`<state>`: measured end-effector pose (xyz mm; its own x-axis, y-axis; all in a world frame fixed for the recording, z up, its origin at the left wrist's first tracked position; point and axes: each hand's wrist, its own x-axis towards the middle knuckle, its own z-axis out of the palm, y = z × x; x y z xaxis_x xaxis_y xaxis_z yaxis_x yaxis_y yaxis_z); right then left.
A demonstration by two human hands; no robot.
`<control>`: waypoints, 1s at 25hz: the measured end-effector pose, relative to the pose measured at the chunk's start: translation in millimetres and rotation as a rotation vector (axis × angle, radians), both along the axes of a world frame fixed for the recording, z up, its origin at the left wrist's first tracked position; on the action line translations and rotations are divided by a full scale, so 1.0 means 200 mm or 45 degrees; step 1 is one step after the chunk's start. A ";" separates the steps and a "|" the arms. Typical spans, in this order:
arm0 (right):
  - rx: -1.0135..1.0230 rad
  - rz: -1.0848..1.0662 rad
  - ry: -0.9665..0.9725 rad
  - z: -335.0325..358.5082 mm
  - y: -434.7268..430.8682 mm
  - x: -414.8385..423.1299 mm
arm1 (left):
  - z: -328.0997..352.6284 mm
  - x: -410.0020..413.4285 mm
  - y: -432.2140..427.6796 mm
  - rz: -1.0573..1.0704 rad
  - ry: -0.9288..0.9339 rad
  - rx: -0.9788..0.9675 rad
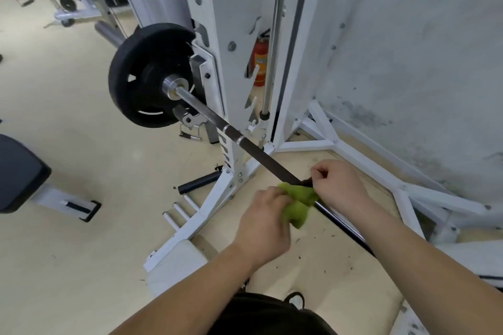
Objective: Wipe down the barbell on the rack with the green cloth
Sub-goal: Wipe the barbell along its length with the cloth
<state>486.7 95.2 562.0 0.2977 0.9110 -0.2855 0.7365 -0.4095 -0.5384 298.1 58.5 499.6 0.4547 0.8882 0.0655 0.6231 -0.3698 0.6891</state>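
The barbell (239, 138) runs diagonally from a black weight plate (144, 73) at upper left down to the lower right, resting on the white rack (234, 35). A green cloth (298, 205) is bunched around the bar near the middle of the view. My left hand (265, 221) grips the cloth from the left side. My right hand (339, 185) closes over the bar and the cloth's upper edge from the right. The bar under both hands is hidden.
A black padded bench (19, 174) stands at the left. A red fire extinguisher (260, 62) sits behind the rack. White rack feet (362, 163) and braces spread over the floor along the grey wall at right. Small dark debris lies on the floor below the bar.
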 end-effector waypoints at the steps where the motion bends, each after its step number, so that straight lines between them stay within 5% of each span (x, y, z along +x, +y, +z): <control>1: -0.005 0.019 0.012 0.01 0.03 -0.02 | 0.00 -0.08 0.04 0.273 -0.056 -0.168; 4: -0.050 0.104 0.009 0.03 0.12 -0.12 | 0.06 -0.23 0.16 1.019 -0.409 -0.739; 10: -0.190 0.291 -0.206 -0.05 0.26 -0.24 | 0.14 -0.15 0.48 1.302 -1.294 -1.037; 14: -0.175 0.287 -0.239 -0.10 0.27 -0.24 | 0.10 -0.04 0.54 1.250 -1.135 -0.961; 19: -0.158 0.224 -0.144 -0.12 0.27 -0.23 | 0.03 0.03 0.23 0.872 -1.154 -1.437; 25: -0.137 0.181 -0.126 -0.13 0.23 -0.23 | 0.00 -0.10 0.57 1.268 -1.353 -1.194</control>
<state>440.7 141.8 536.7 0.1999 0.9115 -0.3595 0.8379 -0.3492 -0.4194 278.6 171.9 499.0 -0.1434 0.6870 -0.7124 -0.4870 0.5777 0.6551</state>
